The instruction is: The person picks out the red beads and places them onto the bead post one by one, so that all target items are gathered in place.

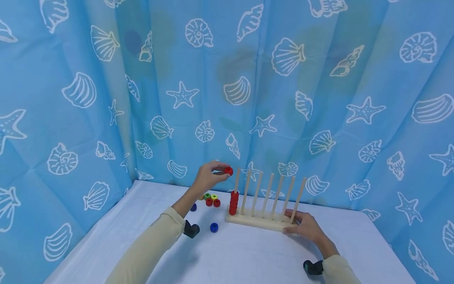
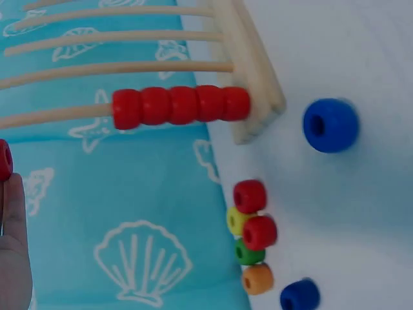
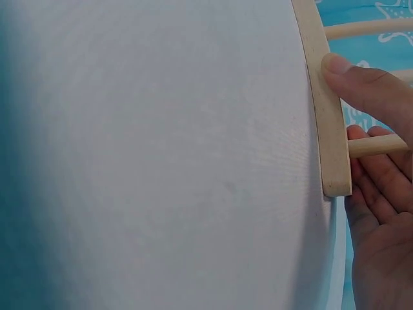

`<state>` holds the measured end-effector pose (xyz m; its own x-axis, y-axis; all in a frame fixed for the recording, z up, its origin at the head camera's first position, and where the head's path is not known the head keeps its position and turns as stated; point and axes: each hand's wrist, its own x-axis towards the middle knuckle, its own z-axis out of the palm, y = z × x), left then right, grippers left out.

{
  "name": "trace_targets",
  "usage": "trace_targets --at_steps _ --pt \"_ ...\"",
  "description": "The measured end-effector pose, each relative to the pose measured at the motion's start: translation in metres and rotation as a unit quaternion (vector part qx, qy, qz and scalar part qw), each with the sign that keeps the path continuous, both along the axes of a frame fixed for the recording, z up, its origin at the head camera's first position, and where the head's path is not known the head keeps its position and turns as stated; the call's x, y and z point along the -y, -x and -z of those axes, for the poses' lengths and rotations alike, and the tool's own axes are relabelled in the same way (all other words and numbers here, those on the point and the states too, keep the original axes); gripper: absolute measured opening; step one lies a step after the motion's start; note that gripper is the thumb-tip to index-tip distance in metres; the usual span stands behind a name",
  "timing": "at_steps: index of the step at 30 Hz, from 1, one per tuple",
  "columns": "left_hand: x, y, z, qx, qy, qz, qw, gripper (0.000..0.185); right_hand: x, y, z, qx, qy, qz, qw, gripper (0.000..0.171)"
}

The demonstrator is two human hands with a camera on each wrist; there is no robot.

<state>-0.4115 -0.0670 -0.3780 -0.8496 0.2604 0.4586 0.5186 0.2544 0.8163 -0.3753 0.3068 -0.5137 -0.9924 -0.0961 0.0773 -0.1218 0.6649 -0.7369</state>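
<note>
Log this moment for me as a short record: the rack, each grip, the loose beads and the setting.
Rack: wooden, seven upright pegs
Leftmost peg: five red beads stacked
Other pegs: no beads visible
Left grip: pinches a red bead beside the leftmost peg's top, not yet on it
Right grip: holds the rack's base near its right end
Loose beads: two red, two blue, one yellow, one green, one orange
Table: white cover
Backdrop: blue curtain with white shells and starfish
</note>
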Motion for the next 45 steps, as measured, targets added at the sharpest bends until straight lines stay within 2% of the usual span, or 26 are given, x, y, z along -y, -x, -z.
trace_targets --at_steps 5,15,23,33,38,45 --pt "-0.004 0.002 -0.009 -0.014 -0.014 0.011 0.9997 0.035 -0.001 0.000 0.001 0.005 0.004 0.002 1.000 0.073" --pt "-0.014 0.003 -0.024 -0.050 -0.007 0.025 0.9984 0.029 -0.001 0.001 0.001 0.007 0.005 0.006 1.000 0.072" --pt "-0.022 0.002 -0.026 -0.048 0.007 0.021 0.9986 0.030 0.000 0.000 0.000 0.008 -0.004 0.008 1.000 0.071" --pt "-0.028 0.005 -0.017 -0.056 0.023 0.032 0.9977 0.031 -0.001 0.002 0.002 0.004 -0.003 0.007 1.000 0.071" --pt "-0.027 0.004 -0.003 -0.030 0.040 0.016 0.9986 0.031 -0.001 0.002 0.002 0.002 0.001 0.003 1.000 0.071" --pt "-0.027 0.002 0.021 0.011 0.032 0.010 0.9994 0.030 0.001 0.000 0.001 -0.002 -0.002 0.007 1.000 0.070"
